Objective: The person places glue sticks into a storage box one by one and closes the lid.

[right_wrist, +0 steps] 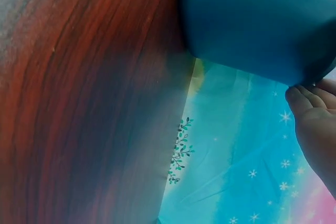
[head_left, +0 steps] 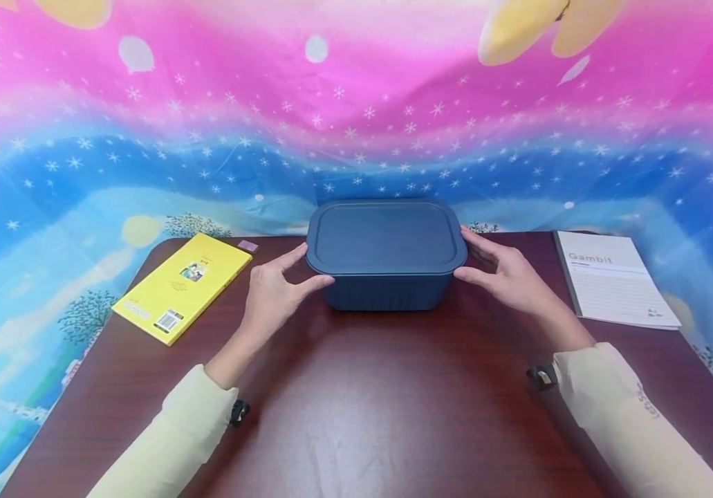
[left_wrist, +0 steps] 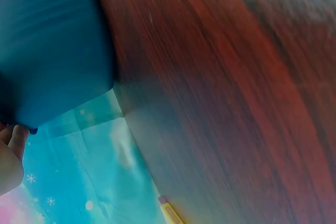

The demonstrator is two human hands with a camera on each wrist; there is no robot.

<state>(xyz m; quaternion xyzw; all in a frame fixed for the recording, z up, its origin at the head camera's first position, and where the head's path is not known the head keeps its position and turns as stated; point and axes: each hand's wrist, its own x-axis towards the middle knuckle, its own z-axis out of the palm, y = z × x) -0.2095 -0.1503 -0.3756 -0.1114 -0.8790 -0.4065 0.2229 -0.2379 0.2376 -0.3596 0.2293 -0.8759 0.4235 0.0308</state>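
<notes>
A dark blue storage box (head_left: 387,294) stands at the far edge of the table, its matching lid (head_left: 387,238) lying flat on top. My left hand (head_left: 272,290) holds the lid's left end, thumb at the front corner and fingers along the side. On the opposite end, my right hand (head_left: 512,277) grips the rim in the same way. Both wrist views show fingertips at the lid's rim, above the box's smooth side wall (left_wrist: 58,45). What the box contains is hidden.
A yellow book (head_left: 184,287) lies at the table's left, with a small purple-pink piece (head_left: 247,245) beyond it. To the right is a white notebook (head_left: 617,280) marked "Gambit". A patterned cloth (head_left: 356,124) hangs behind the dark wooden table (head_left: 381,401).
</notes>
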